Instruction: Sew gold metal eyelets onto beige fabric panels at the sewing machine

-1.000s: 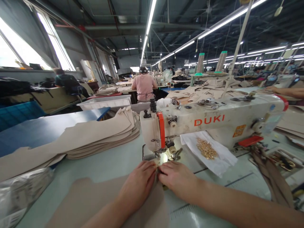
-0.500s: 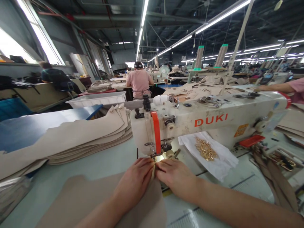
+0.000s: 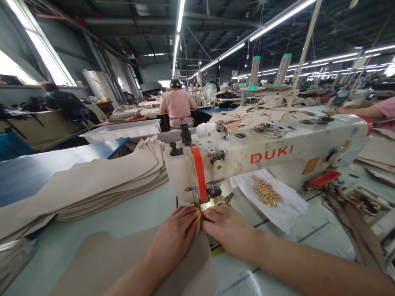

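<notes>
Forearms reach in from the bench's near side, converging; left hand [image 3: 174,234] and right hand [image 3: 230,232] nearly touching, palms down, fingertips pinching the edge of a beige panel [image 3: 117,257]. Panel flat on the pale green bench [image 3: 145,211], before the sewing machine [image 3: 271,146]; pinched end points at the needle, long axis apparently slanting toward the near-left corner, cut off by view. Stacked pieces [image 3: 114,176] toward left edge. Large workshop, strip lights [image 3: 284,19] overhead.

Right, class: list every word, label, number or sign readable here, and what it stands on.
"DUKI": on the white metal sewing machine, in red.
Too small to read: its orange sticker and blue mark.
Too blurred: any numbers on the dark ruler markings on the pale green tabletop.
</notes>
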`<state>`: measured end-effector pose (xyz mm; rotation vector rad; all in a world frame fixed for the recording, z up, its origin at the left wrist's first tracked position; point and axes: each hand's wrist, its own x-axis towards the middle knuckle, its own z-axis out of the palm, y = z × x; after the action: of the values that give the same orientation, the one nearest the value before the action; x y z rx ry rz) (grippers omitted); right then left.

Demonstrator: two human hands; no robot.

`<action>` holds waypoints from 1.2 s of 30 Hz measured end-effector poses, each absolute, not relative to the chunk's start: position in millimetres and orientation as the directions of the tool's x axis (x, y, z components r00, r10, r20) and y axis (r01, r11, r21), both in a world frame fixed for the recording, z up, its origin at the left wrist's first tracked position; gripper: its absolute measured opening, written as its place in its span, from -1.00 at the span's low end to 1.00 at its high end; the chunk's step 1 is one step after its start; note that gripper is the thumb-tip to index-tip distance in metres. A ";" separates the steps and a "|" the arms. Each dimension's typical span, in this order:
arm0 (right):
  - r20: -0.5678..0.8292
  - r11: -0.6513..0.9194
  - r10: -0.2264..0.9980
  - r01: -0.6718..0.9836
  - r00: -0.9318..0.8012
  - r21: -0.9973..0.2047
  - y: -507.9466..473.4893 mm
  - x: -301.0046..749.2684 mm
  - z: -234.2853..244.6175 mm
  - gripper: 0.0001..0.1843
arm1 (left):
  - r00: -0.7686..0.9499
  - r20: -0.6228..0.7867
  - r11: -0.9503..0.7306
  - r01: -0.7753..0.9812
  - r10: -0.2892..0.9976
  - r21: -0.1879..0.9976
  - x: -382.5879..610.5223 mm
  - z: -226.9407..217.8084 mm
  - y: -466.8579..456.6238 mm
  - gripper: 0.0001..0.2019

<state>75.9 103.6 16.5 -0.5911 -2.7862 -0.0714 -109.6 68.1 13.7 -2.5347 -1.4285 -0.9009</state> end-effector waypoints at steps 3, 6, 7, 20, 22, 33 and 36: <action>0.296 0.912 0.397 0.410 -0.869 -0.018 103.7 75.1 16.4 -0.88 | 0.377 0.529 -0.552 0.804 0.760 0.220 -109.8 13.5 68.1 -0.79; 0.295 0.913 0.397 0.406 -0.869 -0.031 104.2 74.1 14.6 -0.88 | 0.372 0.525 -0.552 0.798 0.766 0.241 -109.6 14.0 67.2 -0.79; 0.295 0.913 0.398 0.406 -0.869 -0.034 104.1 74.1 13.9 -0.88 | 0.370 0.521 -0.550 0.798 0.769 0.245 -109.3 14.5 66.2 -0.78; 0.303 0.936 0.327 0.351 -0.895 0.024 102.9 82.1 12.4 -0.90 | 0.310 0.348 -0.388 0.903 0.885 0.183 -105.0 14.9 50.3 -0.66; 0.295 0.938 0.318 0.344 -0.901 0.037 102.8 81.8 14.3 -0.89 | 0.306 0.324 -0.376 0.909 0.895 0.181 -104.3 16.6 50.7 -0.64; 0.311 0.942 0.299 0.331 -0.902 0.055 105.6 81.6 15.0 -0.92 | 0.310 0.384 -0.399 0.900 0.869 0.177 -108.4 12.0 55.7 -0.66; 0.315 0.941 0.300 0.334 -0.901 0.060 106.3 80.6 15.3 -0.91 | 0.325 0.390 -0.409 0.900 0.861 0.154 -110.0 11.2 57.9 -0.64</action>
<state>80.6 106.3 15.3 -0.4668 -2.7924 -0.1609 -110.0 57.9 11.2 -2.4819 -1.6543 -0.6407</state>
